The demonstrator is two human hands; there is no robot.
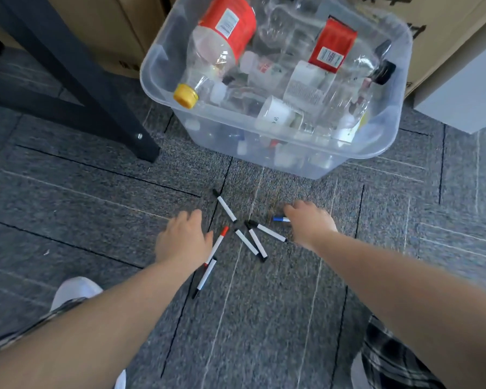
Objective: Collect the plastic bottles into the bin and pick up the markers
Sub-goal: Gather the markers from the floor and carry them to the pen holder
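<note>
Grey carpet tiles (96,192) cover the floor, with cardboard boxes (101,26) standing behind and a black table leg (96,88) slanting down on the left side of the clear plastic bin (314,164). The bin sits on the carpet and is heaped with plastic bottles; a large one with a red label and yellow cap (208,54) lies on top at its left side, and another red-labelled bottle (334,43) lies towards its right.

In front of the bin, on the carpet, several white-barrelled markers are scattered. Both bare forearms reach down towards them. The left hand (183,240) hovers palm-down in front of the bin and to the left of the cluster, fingers curled loosely, nothing visibly in them; a red-capped marker (218,244) lies just beside its thumb side, and another marker (205,276) lies by the wrist. The right hand (309,223) is palm-down on the right of the cluster, its fingers bent at a blue-capped marker (281,219) whose barrel is hidden under them; whether it is actually gripped I cannot tell. Between the hands lie a black-capped marker (226,207) nearest the bin and three more markers (256,241) close together.
</note>
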